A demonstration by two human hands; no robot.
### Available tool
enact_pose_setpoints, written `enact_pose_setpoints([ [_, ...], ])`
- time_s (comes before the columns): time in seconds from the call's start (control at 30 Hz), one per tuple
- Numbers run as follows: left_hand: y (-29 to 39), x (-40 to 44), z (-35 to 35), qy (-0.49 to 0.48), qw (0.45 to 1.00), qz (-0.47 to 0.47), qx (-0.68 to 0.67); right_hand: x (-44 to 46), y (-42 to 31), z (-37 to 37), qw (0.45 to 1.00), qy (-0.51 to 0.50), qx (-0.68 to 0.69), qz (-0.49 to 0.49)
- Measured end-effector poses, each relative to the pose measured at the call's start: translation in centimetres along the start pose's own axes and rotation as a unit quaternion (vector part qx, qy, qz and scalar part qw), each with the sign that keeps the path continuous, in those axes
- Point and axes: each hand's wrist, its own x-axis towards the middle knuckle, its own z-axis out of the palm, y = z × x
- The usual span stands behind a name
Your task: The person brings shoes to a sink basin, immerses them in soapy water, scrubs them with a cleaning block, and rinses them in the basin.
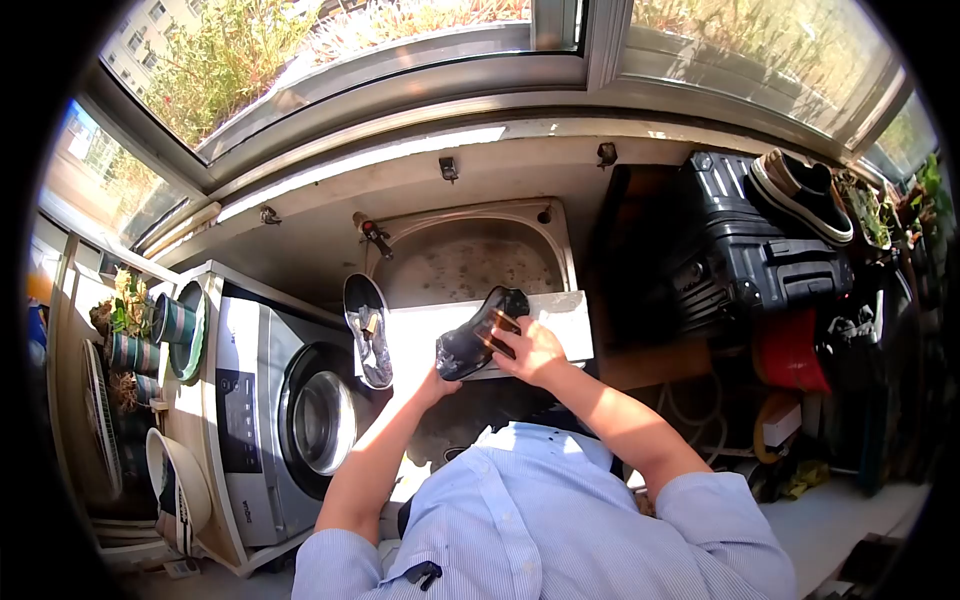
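Note:
A dark shoe (462, 343), wet-looking and shiny, is held tilted over the white ledge in front of the sink. My left hand (436, 386) grips its lower end from beneath; some of those fingers are hidden by the shoe. My right hand (537, 352) is closed around a brown brush (500, 328), pressed against the shoe's upper side. The brush's bristles cannot be made out. Left of the ledge is a second dark shoe (357, 297) with a pale rim, its opening facing me and a small tan piece inside.
Behind the white ledge (572, 322) lies a stained sink (565, 262) with a tap (374, 236). A washing machine (250, 420) stands left. Right are black suitcases (790, 265) with a shoe (800, 195) on top, and a red object (788, 352). Windows run along the back.

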Motion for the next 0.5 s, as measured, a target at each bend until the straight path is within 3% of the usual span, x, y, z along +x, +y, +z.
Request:
enact_pose_setpoints([
  [0.1,0.2,0.5,0.2,-0.029,0.992,-0.016,-0.118,0.5,0.7,2.0,0.996,-0.016,-0.018,-0.082],
  [0.2,1.7,0.0,0.6,-0.071,0.978,-0.035,-0.193,3.2,3.7,-0.4,0.966,0.144,-0.138,-0.167],
  [0.23,2.4,0.0,0.8,-0.042,0.973,-0.056,-0.221,3.9,4.3,-1.4,0.960,0.144,-0.159,-0.179],
  [0.3,2.5,-0.7,0.6,-0.020,0.965,-0.080,-0.248,4.3,2.7,0.0,0.980,0.116,-0.142,-0.074],
  [0.37,2.3,0.4,0.4,-0.094,0.944,-0.086,-0.305,3.4,1.2,2.5,0.994,0.103,-0.043,-0.012],
  [0.43,3.8,1.0,-1.2,-0.117,0.944,-0.068,-0.300,1.6,0.0,3.5,0.997,0.010,0.009,-0.071],
  [0.5,5.4,0.3,-2.8,-0.195,0.932,-0.130,-0.278,1.1,0.1,3.3,0.994,-0.056,-0.005,-0.099],
])
